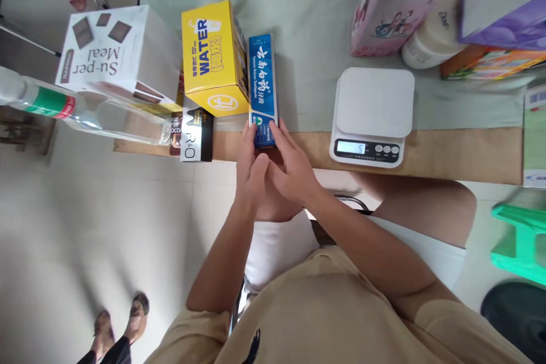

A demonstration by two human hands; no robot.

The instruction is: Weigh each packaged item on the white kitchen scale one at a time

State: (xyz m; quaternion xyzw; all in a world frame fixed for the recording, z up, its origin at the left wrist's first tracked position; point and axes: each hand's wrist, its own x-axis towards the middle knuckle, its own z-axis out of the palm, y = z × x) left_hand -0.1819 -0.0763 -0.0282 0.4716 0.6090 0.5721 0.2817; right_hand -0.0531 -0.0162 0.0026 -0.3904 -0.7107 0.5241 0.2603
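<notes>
A blue toothpaste box point(263, 85) lies on the table with its long side pointing away from me. My left hand point(251, 168) grips its near end from the left, with fingertips along the edge. From the other side, my right hand point(294, 168) presses its fingers against the same end, and both thumbs meet just in front. Close by on the left stands a yellow box point(213, 57) marked WATER, touching or nearly touching the toothpaste box. A white digital kitchen scale point(373, 116) sits to the right, its pan bare and its display lit.
Left are a white Su-per Meal box point(111, 51), a clear bottle point(115, 116) and a black-and-white carton point(197, 133). A pink box point(401, 5), a white bottle point(433, 40) and a purple box point(507, 5) stand right. A green stool point(522, 239) is below; another person's feet point(139, 313) show lower left.
</notes>
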